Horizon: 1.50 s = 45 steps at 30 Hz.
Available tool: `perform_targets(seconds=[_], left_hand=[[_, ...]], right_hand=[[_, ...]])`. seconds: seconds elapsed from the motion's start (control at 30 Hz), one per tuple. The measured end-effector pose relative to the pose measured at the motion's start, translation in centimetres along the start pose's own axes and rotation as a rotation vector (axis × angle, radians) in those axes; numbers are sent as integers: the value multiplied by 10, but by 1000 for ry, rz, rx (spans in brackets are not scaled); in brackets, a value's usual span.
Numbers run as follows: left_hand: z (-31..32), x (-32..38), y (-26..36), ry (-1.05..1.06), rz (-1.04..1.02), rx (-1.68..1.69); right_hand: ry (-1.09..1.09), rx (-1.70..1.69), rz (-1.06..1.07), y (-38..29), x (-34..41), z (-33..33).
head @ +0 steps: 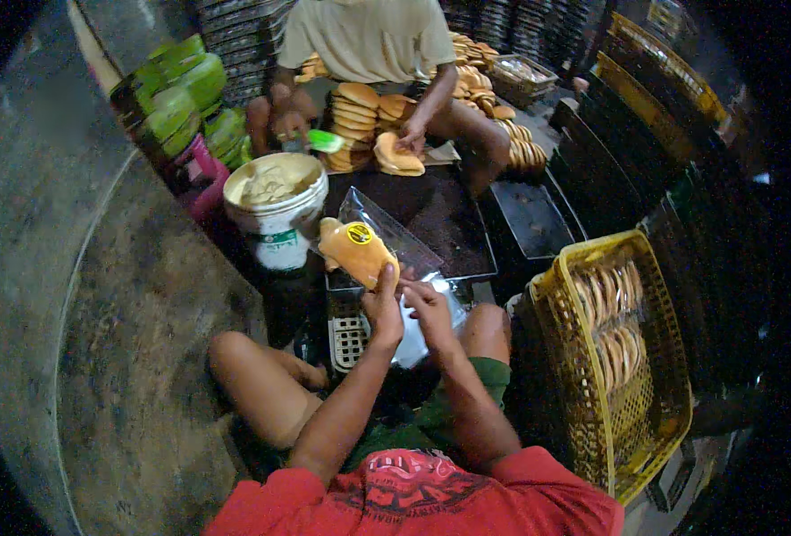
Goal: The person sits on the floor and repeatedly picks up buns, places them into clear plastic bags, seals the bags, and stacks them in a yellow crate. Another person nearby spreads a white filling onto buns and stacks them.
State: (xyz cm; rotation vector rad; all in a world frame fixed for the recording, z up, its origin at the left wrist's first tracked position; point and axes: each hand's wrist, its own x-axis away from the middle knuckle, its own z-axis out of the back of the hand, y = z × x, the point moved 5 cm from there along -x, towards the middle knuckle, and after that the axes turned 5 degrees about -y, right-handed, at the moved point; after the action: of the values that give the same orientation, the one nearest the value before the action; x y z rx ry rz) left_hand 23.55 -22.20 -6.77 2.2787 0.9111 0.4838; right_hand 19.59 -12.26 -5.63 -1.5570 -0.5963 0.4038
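Note:
My left hand (385, 311) grips a flat bread bun (362, 251), its thumb on top. A round yellow-and-black label (359, 233) shows on the bun, which seems to be inside clear plastic film. Close beside it, my right hand (430, 309) has its fingers bent at the bun's near end; whether they pinch the plastic is hidden. Clear plastic bags (414, 338) lie beneath both hands, over a pale plastic basket (350, 338). Beyond the bun, another clear sheet of plastic (395, 224) spreads over a dark tray (429, 214).
A white bucket of cream-coloured paste (275, 184) stands front left. Opposite, a person holds a green-ended spreader (325, 141) and an opened bun (395, 155) near stacked buns (354, 114). At right, a yellow crate (573, 295) holds packed buns (617, 355). Green bundles (184, 94) sit far left.

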Motion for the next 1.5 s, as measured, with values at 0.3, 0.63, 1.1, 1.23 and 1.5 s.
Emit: perform_targets(seconds=[0.3, 0.63, 1.1, 1.23, 1.5], left_hand=[[-52, 37, -52, -839, 181, -771], [116, -70, -56, -676, 76, -1809], [70, -63, 20, -201, -347, -1117], [68, -63, 56, -161, 99, -529], [91, -60, 108, 269, 168, -23]], right_hand=[[31, 322, -18, -113, 39, 157], [1089, 1163, -374, -181, 211, 511], [697, 1412, 533, -218, 86, 286], [201, 868, 357, -124, -22, 119], [160, 1166, -74, -9, -230, -107]])
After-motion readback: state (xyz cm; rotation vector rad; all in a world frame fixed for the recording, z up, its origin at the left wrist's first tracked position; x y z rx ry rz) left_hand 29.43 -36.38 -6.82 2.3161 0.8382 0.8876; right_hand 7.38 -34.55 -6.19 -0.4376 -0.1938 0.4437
